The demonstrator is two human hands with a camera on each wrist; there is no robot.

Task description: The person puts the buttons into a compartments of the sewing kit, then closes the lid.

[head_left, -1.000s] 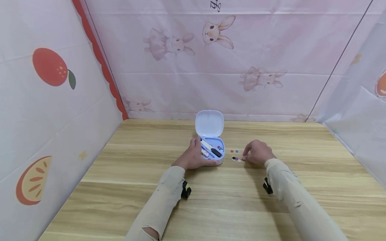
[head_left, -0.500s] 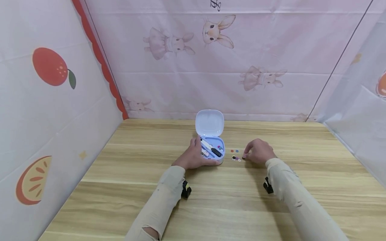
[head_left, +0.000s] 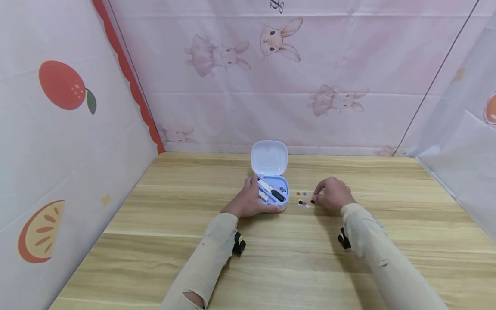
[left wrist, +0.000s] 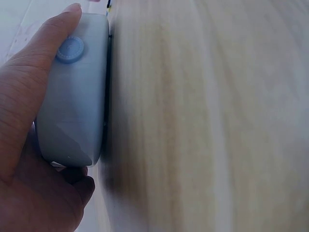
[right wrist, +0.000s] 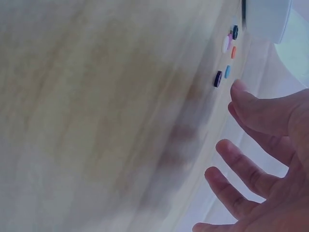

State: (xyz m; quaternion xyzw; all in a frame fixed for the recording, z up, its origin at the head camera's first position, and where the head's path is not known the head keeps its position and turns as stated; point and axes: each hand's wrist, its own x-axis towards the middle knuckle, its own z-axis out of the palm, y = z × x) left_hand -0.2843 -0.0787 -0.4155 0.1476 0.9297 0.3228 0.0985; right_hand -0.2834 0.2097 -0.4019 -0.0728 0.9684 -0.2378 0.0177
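My left hand (head_left: pixel 248 201) grips a small pale-blue case (head_left: pixel 284 206) by its side and front. The case's lid (head_left: pixel 269 158) stands raised at the back. Inside lie a white tool with a black end (head_left: pixel 276 195) and a few small coloured buttons (head_left: pixel 282 189). In the left wrist view, the thumb lies beside the round latch (left wrist: pixel 71 49). My right hand (head_left: pixel 334 194) hovers low over the table with thumb and index finger close together and the other fingers spread. A black button (right wrist: pixel 218 79) lies just beyond those fingertips, apparently apart from them.
Several loose buttons lie between the case and my right hand, among them an orange button (head_left: pixel 298 193), a blue button (head_left: pixel 304 194) and a white button (head_left: pixel 308 206). They rest on a wooden table (head_left: pixel 279 267). A pink printed backdrop (head_left: pixel 240 116) rises behind it.
The black button by my right fingertips shows more fully than before; at first the fingers partly covered it. My right hand has shifted very slightly. My left hand stays on the case.
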